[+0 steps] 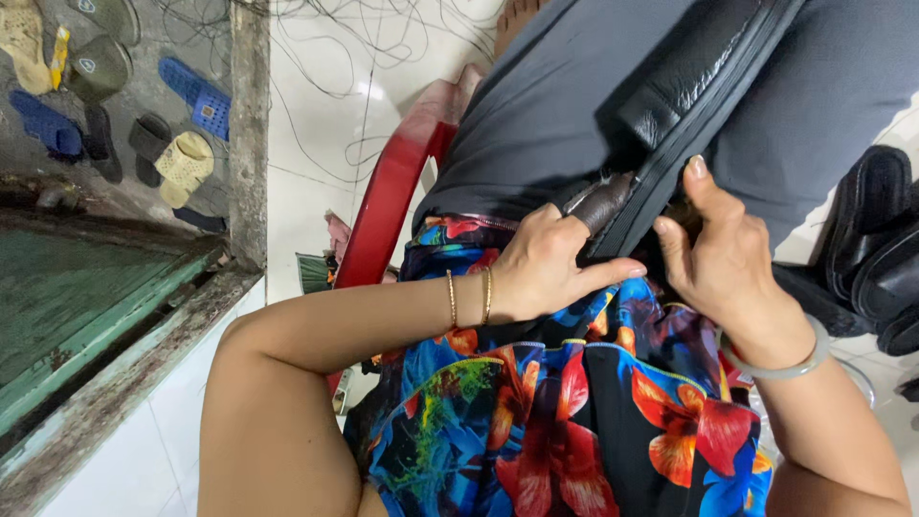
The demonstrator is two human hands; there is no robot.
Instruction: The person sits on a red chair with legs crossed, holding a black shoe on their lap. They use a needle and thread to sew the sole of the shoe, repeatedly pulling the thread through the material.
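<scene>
Left hand: the left hand [544,266] lies on the lap, fingers curled, index finger stretched out along the edge of the black leather bag with a dark zip strip [704,72]. It presses the bag's lower end down and clamps a brown leather tab [605,202] under the knuckles.
Right hand: the right hand [720,251] is closed on the same bag edge just across the zip strip, thumb raised along the zip, the other fingers folded behind the leather.
Grip state: both hands are pressed together on the bag, one on each side of the zip line, nearly touching each other.
Bag: it runs from the grip up and away over the grey cloth [565,105] spread on the lap; its pebbled black panel lies just above the right thumb.
Wrists: two thin gold bangles [469,297] sit behind the left grip, a pale green smooth bangle [780,364] behind the right one.
Below the grip: a bright floral garment in blue, red and black [574,421] covers the lap.
Left of the grip: a red plastic chair [388,191] edge, then white floor tiles with loose thin threads [335,57].
Far left: sandals and slippers in blue, cream and olive [124,105] on a rough concrete floor, well apart from the hands.
Right of the grip: more black leather pieces [876,239] on the floor, near the right wrist.
</scene>
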